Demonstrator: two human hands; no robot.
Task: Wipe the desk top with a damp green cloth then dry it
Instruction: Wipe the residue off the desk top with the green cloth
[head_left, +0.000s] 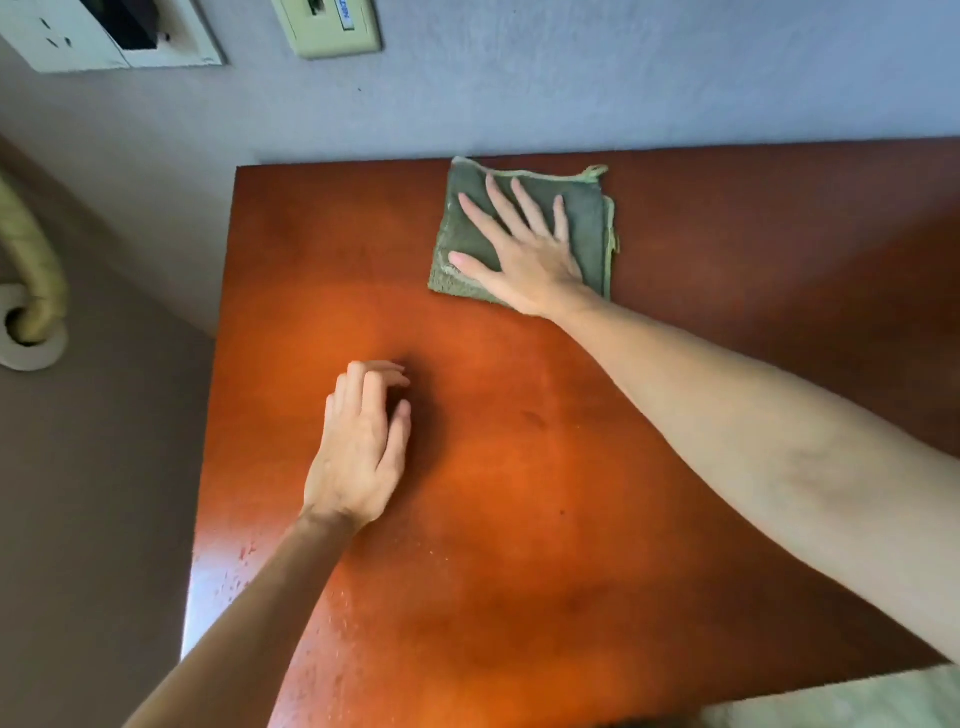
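1. The bench (519, 467) is a glossy reddish-brown wooden top, brightest in the middle between the two hands and darker toward the far right corner.
2. Small pale specks and droplets dot the near-left edge of the bench, below and behind the left hand (358, 452).
3. A faint dark smudge marks the wood just right of the left hand's fingers (374, 379).
4. The bench's far edge meets a pale grey wall (571, 88), just beyond the right hand's fingers (524, 202).
5. Two cream-coloured wall plates (327, 26) are mounted high on the wall, up and to the left of both hands.
6. A padded beige pipe (36, 270) curves into a round white fitting far to the left of the left hand.
7. The green cloth (587, 218), folded into a rough square, lies flat on the bench near the far edge.
8. The right hand (519, 244) presses palm-down on the cloth, fingers spread wide and flat, gripping nothing.
9. The left hand rests on the bare wood, fingers loosely curled and empty, well apart from the cloth.
10. A pale fabric edge (857, 701) shows at the near-right corner, below the right forearm.
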